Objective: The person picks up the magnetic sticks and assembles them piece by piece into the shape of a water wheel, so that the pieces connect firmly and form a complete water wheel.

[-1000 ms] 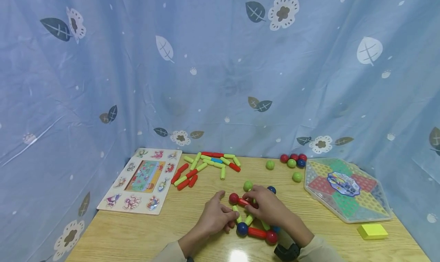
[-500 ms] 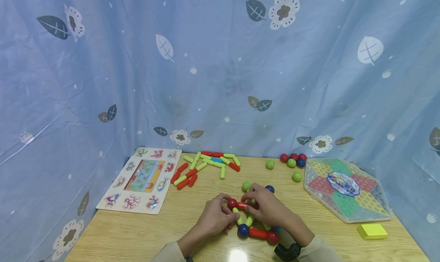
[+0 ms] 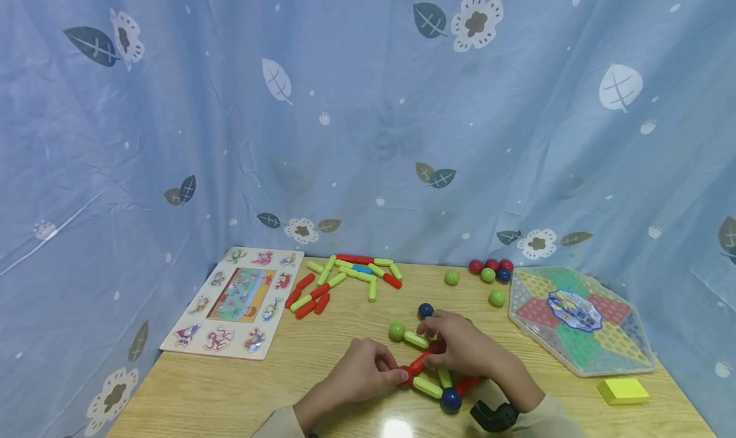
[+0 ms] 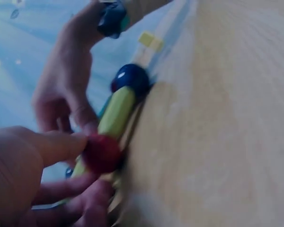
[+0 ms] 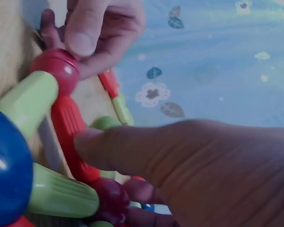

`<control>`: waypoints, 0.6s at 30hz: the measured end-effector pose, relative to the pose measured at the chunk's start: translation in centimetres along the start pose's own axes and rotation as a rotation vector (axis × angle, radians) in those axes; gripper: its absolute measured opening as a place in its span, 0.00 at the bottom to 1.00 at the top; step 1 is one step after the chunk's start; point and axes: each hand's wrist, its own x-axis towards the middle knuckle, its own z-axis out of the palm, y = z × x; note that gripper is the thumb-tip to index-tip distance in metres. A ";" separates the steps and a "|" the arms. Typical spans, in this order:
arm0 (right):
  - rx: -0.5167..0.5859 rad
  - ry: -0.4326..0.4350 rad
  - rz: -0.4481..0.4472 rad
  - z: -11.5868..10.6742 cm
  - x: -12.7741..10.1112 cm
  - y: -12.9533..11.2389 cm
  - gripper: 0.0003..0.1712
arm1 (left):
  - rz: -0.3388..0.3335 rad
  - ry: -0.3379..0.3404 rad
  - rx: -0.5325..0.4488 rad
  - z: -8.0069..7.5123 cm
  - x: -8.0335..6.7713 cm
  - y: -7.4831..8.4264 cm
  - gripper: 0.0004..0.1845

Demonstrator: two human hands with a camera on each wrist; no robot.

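While our left hand [image 3: 359, 374] pinches the red ball [image 3: 406, 375] at the frame's near-left corner, our right hand [image 3: 460, 348] grips the red rod [image 3: 422, 360] running off it toward two o'clock, on the table [image 3: 230, 393] between both hands.

Bare table [image 3: 241, 393] lies open to the left of my left hand [image 3: 359, 377], as far as the puzzle board [image 3: 238, 301]. Behind my hands, a strip of bare wood runs between the rod-and-ball frame [image 3: 428, 364] and the loose rods [image 3: 345, 275]. To the right, my right hand [image 3: 460, 348] has room up to the hexagonal game box [image 3: 577, 317]. The loose balls [image 3: 491, 272] and the curtain [image 3: 368, 119] close off the rear edge.
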 end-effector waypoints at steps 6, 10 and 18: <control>0.058 -0.083 -0.025 -0.5 0.0 0.5 0.19 | 0.030 -0.074 -0.373 -4.2 2.7 -2.4 0.16; 0.070 -0.098 -0.015 -0.2 0.0 0.7 0.18 | 0.151 -0.050 -0.596 -7.4 5.2 -5.0 0.27; 0.070 -0.091 -0.007 -0.4 -0.2 0.6 0.17 | 0.199 0.031 -0.450 -9.8 9.9 -6.3 0.28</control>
